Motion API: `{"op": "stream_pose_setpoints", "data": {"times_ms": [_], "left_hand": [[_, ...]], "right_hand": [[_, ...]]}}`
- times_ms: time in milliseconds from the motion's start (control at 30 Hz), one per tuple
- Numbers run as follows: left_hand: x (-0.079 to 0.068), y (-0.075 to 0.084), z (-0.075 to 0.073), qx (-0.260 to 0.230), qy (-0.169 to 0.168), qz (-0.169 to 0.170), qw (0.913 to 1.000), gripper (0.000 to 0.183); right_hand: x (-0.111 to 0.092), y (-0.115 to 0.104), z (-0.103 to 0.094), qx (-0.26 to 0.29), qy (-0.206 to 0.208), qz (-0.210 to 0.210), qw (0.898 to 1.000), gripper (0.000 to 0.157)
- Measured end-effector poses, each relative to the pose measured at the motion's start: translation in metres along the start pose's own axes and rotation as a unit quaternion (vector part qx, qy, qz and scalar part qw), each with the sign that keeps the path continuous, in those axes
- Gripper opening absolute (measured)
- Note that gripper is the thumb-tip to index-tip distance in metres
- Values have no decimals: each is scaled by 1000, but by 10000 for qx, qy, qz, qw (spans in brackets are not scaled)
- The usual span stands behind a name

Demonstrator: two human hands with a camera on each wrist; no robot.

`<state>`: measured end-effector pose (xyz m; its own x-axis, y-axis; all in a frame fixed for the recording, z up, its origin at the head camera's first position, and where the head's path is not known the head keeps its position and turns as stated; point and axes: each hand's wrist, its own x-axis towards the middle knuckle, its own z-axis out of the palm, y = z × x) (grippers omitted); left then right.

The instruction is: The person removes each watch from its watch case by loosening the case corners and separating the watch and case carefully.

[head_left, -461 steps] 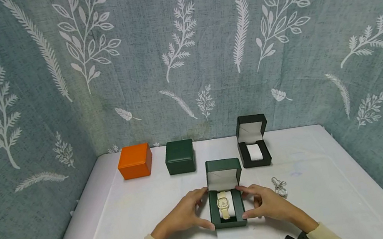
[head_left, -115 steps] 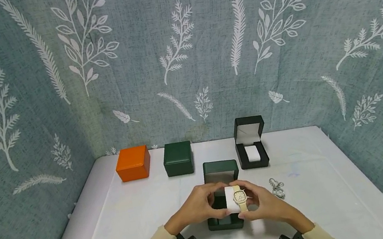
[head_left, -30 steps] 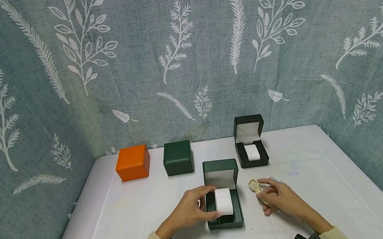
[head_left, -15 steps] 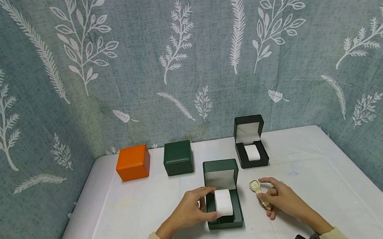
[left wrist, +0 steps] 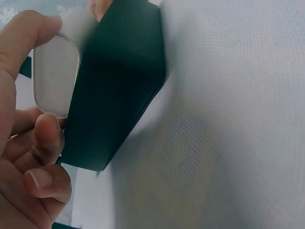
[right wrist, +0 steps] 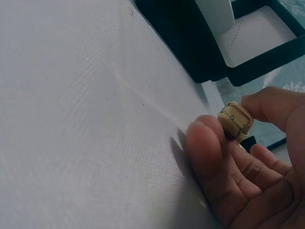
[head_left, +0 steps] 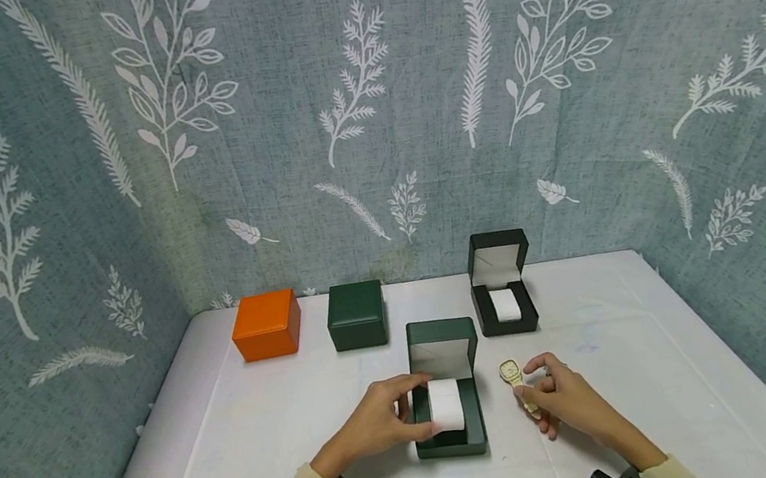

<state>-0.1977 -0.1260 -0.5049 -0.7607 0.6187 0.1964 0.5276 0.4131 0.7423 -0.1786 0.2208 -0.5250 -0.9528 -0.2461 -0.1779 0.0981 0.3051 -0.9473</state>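
In the head view my left hand [head_left: 379, 421] pinches a white watch cushion [head_left: 445, 405] between thumb and fingers, just above the base of an open green watch box [head_left: 459, 446]. The left wrist view shows the end of the cushion [left wrist: 55, 76] between thumb and fingers, beside the green box wall [left wrist: 119, 81]. To the right of that box, my right hand [head_left: 565, 399] pinches a cream wristwatch [head_left: 510, 372], dial up and off the cushion. Its strap clasp [right wrist: 232, 120] shows between thumb and fingers in the right wrist view.
An orange box [head_left: 267, 326] and a closed green box [head_left: 356, 316] stand along the back of the white table [head_left: 238, 466]. At the back right, an open black box [head_left: 509, 328] holds a white cushion [head_left: 506, 305]. Patterned cloth [head_left: 361, 107] hangs behind.
Earlier the wristwatch sat on its cushion in the box; both hands then lifted them, and the watch came off into the right hand. The silver watch on the table is now hidden behind that hand.
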Motion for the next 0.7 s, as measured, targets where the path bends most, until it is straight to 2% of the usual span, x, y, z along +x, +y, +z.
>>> {"op": "stream_pose_setpoints", "data": {"times_ms": [200, 500, 700], "left_hand": [[0, 1, 1, -47, -17, -18, 10000, 64], [0, 1, 2, -22, -2, -13, 10000, 64], [-1, 0, 2, -75, 0, -18, 10000, 63]], "right_hand": [[1, 0, -1, -377, 71, -63, 9992, 54], [-2, -1, -4, -527, -140, -110, 9984, 50], [-4, -4, -4, -794, -49, -359, 9962, 43]]}}
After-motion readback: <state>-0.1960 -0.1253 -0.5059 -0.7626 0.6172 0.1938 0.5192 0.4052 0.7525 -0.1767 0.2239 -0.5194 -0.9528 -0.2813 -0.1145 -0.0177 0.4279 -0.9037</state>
